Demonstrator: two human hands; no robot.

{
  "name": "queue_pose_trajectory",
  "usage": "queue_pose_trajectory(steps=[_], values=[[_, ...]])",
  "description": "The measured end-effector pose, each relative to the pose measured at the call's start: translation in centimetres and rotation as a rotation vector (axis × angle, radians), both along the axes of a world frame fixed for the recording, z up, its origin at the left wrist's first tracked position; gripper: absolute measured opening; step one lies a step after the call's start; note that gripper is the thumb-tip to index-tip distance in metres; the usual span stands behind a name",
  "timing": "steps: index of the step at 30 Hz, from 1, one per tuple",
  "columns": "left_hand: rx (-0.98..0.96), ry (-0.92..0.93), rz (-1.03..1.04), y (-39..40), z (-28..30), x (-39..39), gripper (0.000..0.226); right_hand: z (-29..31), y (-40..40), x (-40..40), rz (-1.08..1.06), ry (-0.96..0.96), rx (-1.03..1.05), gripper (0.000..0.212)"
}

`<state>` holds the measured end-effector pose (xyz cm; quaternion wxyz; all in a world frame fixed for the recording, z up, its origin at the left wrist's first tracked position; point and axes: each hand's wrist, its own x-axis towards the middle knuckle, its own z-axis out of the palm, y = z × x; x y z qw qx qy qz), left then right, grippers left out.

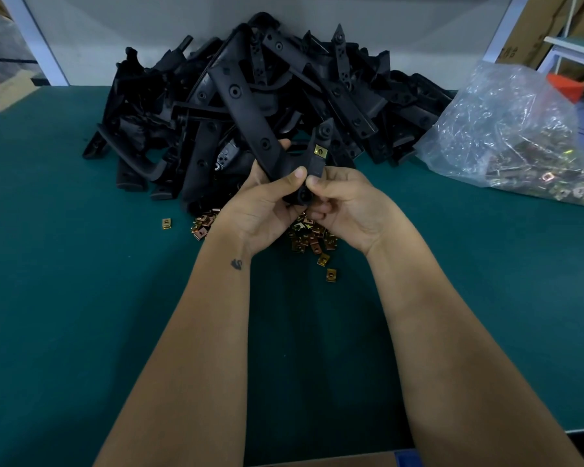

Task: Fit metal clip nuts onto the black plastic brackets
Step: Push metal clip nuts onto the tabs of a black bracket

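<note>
- The bracket [250,112] is held up over the middle of the green table [64,264], in front of the black pile [250,79] at the far side. It is forked: a long arm runs up and left, a short arm rises to the right.
- The left hand [263,203] is wrapped round the base of the long arm, thumb on top. The right hand [344,203] pinches the foot of the short arm. The two hands almost touch.
- One clip [320,151] already sits on the short arm, just above the right thumb.
- The bracket looks stiff and light — hard moulded plastic, not slippery. I would grip it near the fork, close to the seat, so it cannot twist.
- The loose clips [312,235] lie on the table under the hands; more fill the bag [506,129] on the right. They look small, springy and sharp-edged — best pinched by the flat faces.
</note>
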<state>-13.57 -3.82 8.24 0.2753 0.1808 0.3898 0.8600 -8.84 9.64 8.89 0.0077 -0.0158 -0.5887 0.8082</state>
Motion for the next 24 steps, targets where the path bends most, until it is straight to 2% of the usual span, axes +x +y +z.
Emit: queue_pose_trajectory(steps=[4, 7, 10, 13, 17, 19, 24], values=[[0.022, -0.019, 0.025, 0.1, -0.3, -0.2, 0.038, -0.1, -0.4, -0.2, -0.060, 0.005, 0.009, 0.034], [0.014, -0.013, 0.140, 0.9, -0.5, -0.2, 0.036, 0.0, -0.8, -0.3, -0.132, 0.037, -0.009, 0.037], [-0.041, 0.000, 0.260, 1.8, -0.8, -0.1, 0.036, 0.3, -1.5, -0.4, -0.228, 0.096, -0.011, 0.025], [0.017, -0.083, 0.262, 2.1, -0.9, -0.3, 0.030, 0.5, -2.0, -0.5, -0.341, 0.126, 0.059, 0.015], [0.096, -0.132, 0.262, 1.9, -0.9, -0.5, 0.031, 0.3, -2.7, -0.4, -0.499, 0.226, 0.403, 0.008], [0.105, -0.138, 0.243, 1.8, -1.0, -0.3, 0.028, -0.1, -3.0, -0.3, -0.555, 0.275, 0.564, 0.016], [0.141, -0.157, 0.154, 1.9, -1.4, 0.2, 0.029, -0.3, -3.4, -0.2, -0.709, 0.366, 0.807, 0.018]])
